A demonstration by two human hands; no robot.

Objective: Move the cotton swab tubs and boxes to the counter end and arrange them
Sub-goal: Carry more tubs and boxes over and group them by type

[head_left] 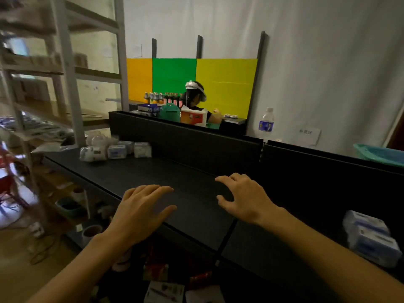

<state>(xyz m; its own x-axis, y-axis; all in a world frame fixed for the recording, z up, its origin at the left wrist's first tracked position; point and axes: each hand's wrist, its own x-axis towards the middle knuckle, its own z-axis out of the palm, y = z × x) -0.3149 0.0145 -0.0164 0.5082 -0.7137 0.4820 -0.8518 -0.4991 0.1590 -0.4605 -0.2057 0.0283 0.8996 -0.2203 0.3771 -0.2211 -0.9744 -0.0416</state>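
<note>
Far along the dark counter (135, 171), at its left end, sits a tight cluster of cotton swab tubs and boxes (115, 148). They are pale, white and bluish, some rounded, some squarish; their labels are too small and blurred to read, and those at the back are partly hidden by those in front. A second stack of boxes (369, 235), white with blue print and wrapped in glossy film, stands at the right edge of the view, cut off by the frame. Both hands hover well apart from either group. The left hand (142, 211) is spread flat, fingers loose and empty, over the counter's front edge. The right hand (244, 197) is also empty, fingers curled slightly downward. The counter is matte black with a raised back panel (196, 143). The shelving (63, 68) on the left is smeared by blur.
</note>
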